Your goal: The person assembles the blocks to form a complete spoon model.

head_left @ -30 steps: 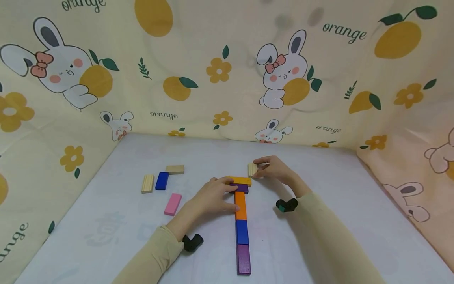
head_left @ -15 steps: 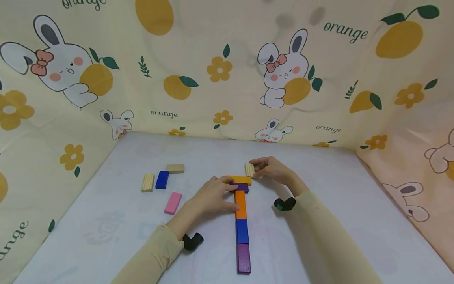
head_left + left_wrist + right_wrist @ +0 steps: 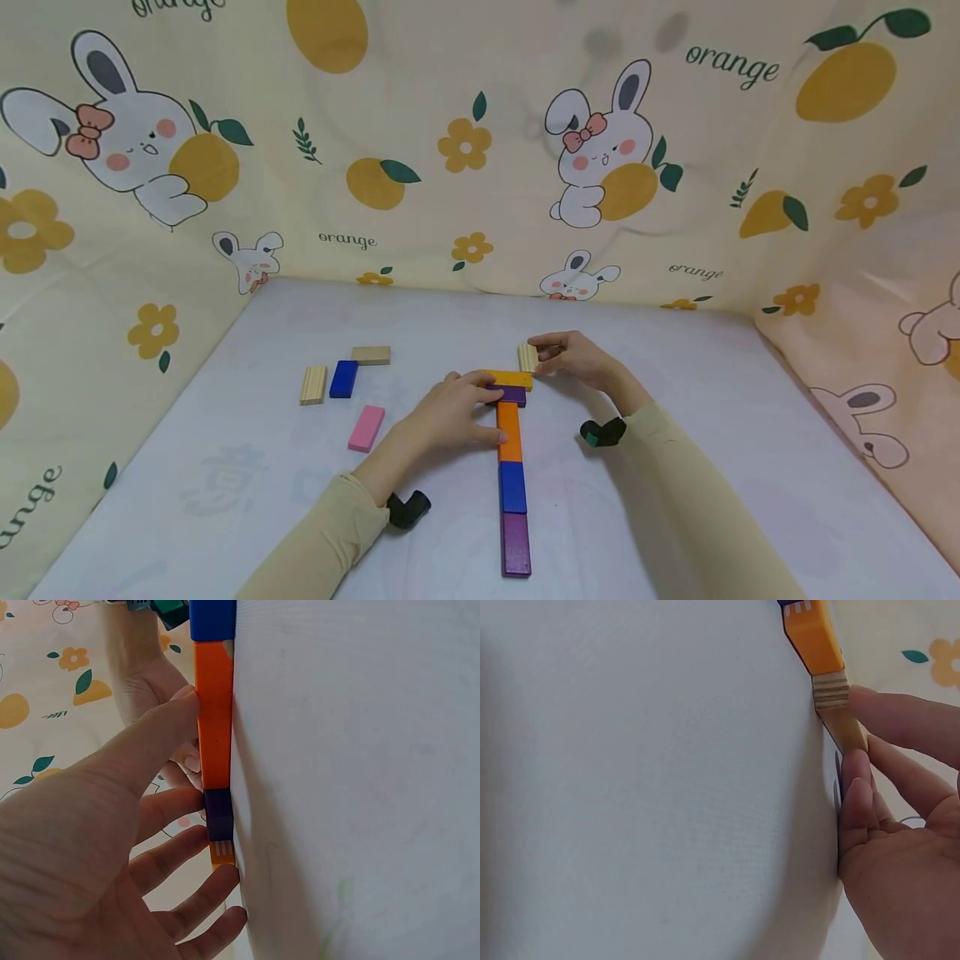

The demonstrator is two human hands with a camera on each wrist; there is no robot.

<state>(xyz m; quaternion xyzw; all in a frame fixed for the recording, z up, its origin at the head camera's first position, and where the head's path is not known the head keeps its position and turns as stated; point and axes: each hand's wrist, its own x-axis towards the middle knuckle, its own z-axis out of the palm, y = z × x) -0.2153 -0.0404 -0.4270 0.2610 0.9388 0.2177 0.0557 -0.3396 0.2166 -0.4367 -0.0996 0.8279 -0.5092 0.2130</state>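
Note:
My right hand [image 3: 581,364] pinches a natural wood block [image 3: 528,358] with striped grain at the far end of a line of blocks. In the right wrist view, the block's ridged end [image 3: 831,691] meets the yellow block [image 3: 815,637], and thumb and fingertips lie along it. The left hand [image 3: 448,415] lies along the line's left side with fingers spread. Its thumb touches the orange block [image 3: 214,712]; its fingertips are at the ends of the crosswise dark purple block [image 3: 218,814] and the yellow one. Nearer me, a blue block [image 3: 513,487] and a purple block [image 3: 516,545] continue the line.
Left of the line lie a pink block [image 3: 366,428], a blue block [image 3: 343,379] and two plain wood blocks, one upright in view [image 3: 313,385] and one crosswise [image 3: 371,356]. A patterned cloth [image 3: 480,167] stands behind the white tabletop [image 3: 262,533].
The right hand has slid the wood block slightly left, behind the yellow block, and then held still. My left hand stays in place on the line.

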